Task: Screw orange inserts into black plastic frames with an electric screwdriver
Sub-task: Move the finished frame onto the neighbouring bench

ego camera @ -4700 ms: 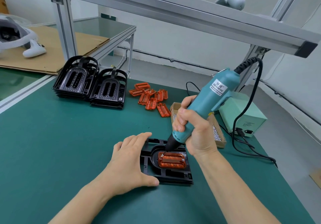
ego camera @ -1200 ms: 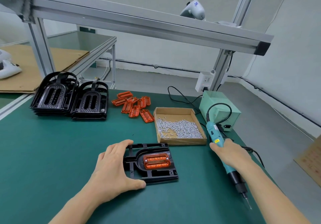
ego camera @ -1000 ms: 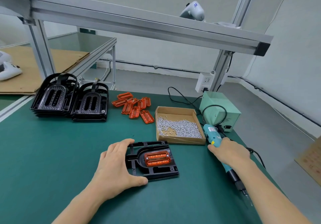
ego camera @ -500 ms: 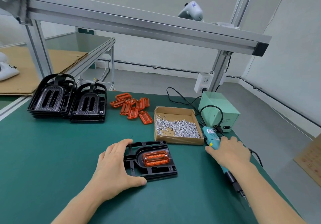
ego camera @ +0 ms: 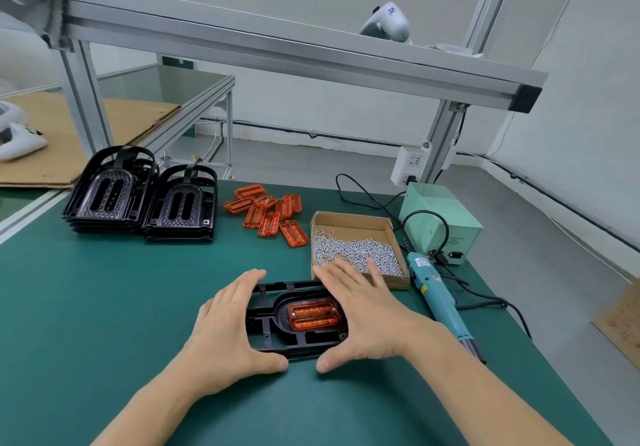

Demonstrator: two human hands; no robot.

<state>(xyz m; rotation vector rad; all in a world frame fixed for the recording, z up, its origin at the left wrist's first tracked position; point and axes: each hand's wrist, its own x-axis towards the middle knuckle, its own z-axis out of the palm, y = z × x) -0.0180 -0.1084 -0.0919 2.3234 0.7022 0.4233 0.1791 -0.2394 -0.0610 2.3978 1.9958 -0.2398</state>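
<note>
Head view: at centre, the black frame (ego camera: 277, 317) holding an orange insert (ego camera: 314, 314) lies flat between the left hand (ego camera: 227, 331) and right hand (ego camera: 363, 314), both with fingers straight against its sides. At 3 o'clock lies the electric screwdriver (ego camera: 438, 298); at 1 o'clock the screw box (ego camera: 349, 224); at 12 o'clock loose orange inserts (ego camera: 268, 213); at 10 o'clock stacked black frames (ego camera: 142, 200).

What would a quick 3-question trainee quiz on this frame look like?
1. True or false: the right hand holds the electric screwdriver.
2. What fills the cardboard box?
A) orange inserts
B) screws
C) nothing
3. Fill in: the black frame between both hands carries an ______ insert.

Key:
1. False; the screwdriver lies on the mat, right of the hand.
2. B
3. orange
</note>
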